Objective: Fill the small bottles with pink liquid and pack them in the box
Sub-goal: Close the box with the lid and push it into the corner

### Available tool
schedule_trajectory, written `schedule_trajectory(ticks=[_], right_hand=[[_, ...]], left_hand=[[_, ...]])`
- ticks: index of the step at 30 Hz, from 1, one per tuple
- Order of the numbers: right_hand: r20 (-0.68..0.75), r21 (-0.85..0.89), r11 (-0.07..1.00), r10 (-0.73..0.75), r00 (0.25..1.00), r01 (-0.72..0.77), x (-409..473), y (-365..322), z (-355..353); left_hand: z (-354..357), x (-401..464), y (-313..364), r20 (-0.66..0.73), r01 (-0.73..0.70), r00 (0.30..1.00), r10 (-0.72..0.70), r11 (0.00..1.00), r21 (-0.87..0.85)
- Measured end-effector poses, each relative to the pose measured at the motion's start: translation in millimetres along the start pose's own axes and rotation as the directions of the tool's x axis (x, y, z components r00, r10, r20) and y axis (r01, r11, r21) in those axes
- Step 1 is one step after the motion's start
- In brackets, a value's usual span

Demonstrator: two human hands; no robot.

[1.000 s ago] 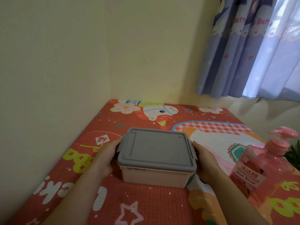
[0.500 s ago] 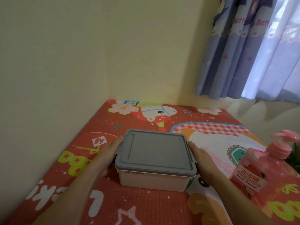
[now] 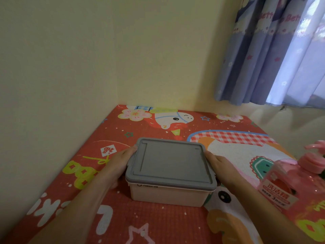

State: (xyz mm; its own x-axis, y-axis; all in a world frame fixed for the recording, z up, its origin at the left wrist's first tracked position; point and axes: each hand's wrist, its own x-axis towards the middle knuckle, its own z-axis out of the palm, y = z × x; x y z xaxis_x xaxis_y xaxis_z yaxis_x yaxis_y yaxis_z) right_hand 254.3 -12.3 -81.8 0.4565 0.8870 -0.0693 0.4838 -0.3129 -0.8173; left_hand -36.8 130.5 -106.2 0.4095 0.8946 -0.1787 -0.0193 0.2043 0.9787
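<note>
A beige box (image 3: 167,195) with a closed grey lid (image 3: 171,164) sits on a red patterned mat (image 3: 140,222). My left hand (image 3: 117,162) presses against the box's left side at the lid's edge. My right hand (image 3: 222,167) holds the right side in the same way. A large pump bottle of pink liquid (image 3: 295,187) stands at the right, a little apart from my right forearm. No small bottles are in view.
The mat fills a corner between two pale yellow walls (image 3: 70,67). A blue-purple curtain (image 3: 274,50) hangs at the upper right. The mat's far part with cartoon prints (image 3: 175,120) lies bare behind the box.
The box and both hands have stayed together on the mat. The view has shifted slightly, so the box sits a little lower and the pump bottle further right.
</note>
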Motion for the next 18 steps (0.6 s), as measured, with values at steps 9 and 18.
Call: schedule_trajectory(ticks=[9, 18], right_hand=[[-0.018, -0.138, 0.989, 0.058, 0.998, -0.06, -2.3, -8.3, -2.5], [-0.188, -0.519, 0.844, -0.266, 0.946, 0.134, -21.7, -20.8, -6.0]], left_hand=[[-0.3, -5.6, 5.4, -0.058, -0.059, 0.996, 0.069, 0.985, 0.164], [5.4, -26.3, 18.9, 0.061, -0.407, 0.824, 0.563, 0.514, 0.755]])
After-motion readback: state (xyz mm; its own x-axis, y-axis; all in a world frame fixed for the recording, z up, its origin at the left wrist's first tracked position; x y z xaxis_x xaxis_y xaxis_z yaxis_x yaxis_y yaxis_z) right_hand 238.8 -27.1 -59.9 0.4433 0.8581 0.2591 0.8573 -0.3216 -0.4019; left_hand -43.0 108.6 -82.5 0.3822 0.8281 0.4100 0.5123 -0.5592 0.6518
